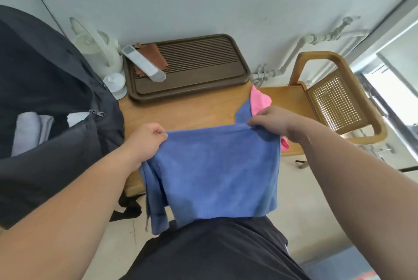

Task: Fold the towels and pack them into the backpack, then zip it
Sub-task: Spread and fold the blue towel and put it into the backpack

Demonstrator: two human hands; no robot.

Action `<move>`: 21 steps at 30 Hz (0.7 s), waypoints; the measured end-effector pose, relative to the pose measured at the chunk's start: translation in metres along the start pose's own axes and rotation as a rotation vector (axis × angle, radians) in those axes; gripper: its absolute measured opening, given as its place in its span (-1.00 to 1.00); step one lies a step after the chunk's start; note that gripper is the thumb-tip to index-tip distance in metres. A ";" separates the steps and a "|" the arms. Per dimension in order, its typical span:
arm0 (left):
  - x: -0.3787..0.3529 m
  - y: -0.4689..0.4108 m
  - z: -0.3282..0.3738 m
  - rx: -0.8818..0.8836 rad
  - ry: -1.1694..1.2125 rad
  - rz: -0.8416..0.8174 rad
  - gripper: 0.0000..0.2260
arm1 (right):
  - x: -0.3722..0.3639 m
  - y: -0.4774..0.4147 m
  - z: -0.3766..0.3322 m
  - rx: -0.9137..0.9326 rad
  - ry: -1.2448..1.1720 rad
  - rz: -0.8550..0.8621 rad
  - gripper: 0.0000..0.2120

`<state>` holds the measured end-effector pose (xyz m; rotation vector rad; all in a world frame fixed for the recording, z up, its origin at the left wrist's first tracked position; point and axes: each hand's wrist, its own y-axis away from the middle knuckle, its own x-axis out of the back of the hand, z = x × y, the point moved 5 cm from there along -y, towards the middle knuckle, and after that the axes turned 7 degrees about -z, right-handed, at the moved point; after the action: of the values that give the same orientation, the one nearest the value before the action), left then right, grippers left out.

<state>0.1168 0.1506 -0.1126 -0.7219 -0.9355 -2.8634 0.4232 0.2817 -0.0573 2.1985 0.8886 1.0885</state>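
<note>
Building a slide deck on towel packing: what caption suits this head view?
Left hand and right hand hold a blue towel up by its top edge, beside an open backpack.

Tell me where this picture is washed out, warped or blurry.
Head view: daylight blows out the window at the right edge; the wide-angle lens bends the chair and wall pipes; the blue towel, left hand and right hand look sharp; the backpack is dim.

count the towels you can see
3: a blue towel held by the left hand and right hand, a pink towel on the table behind it, a pale towel in the backpack. More may be hidden inside.
</note>
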 end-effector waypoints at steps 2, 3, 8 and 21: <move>-0.010 -0.014 -0.002 0.004 -0.036 0.082 -0.85 | 0.007 -0.019 0.006 0.005 0.083 0.102 -0.76; -0.016 -0.022 -0.003 0.015 -0.057 0.092 -0.84 | 0.007 -0.030 0.009 0.011 0.107 0.106 -0.77; -0.039 -0.066 -0.009 0.118 -0.103 0.206 -0.81 | 0.017 -0.095 0.033 0.060 0.108 0.166 -0.77; -0.024 -0.166 0.022 0.181 -0.432 0.378 -0.83 | 0.058 -0.237 0.006 0.158 0.097 0.040 -0.90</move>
<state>0.1170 0.2963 -0.1986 -1.3607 -0.9548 -2.3049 0.3781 0.4774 -0.1965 2.3171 1.0079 1.1890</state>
